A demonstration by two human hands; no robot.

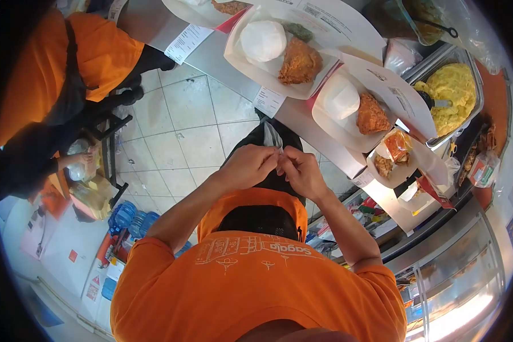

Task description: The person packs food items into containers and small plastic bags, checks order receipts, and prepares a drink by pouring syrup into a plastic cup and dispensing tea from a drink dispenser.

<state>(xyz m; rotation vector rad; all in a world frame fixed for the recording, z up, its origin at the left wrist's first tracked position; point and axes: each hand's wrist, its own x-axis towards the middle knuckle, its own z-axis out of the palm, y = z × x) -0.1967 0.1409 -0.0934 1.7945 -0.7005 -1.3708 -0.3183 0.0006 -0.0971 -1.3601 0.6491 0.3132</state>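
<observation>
My left hand [246, 166] and my right hand [302, 172] meet in front of my waist. Both are closed, fingertips pinching a small clear plastic bag [272, 135] that sticks out beyond them over my dark trousers. Whether anything is inside the bag I cannot tell. Ahead and to the right, an open paper meal box [236, 50] holds a white-wrapped round portion [263, 41] and a piece of fried chicken [300, 61]. Beside it, a second open box [324, 117] contains another white-wrapped portion [340, 101] and fried chicken [373, 114].
A smaller box [390, 178] with chicken and an orange-red packet stands further right. Behind are a metal tray [477, 94] of yellow food and a container [419, 23] with a black utensil. Receipts [269, 101] hang at the counter edge. Another person in orange [105, 54] is at left.
</observation>
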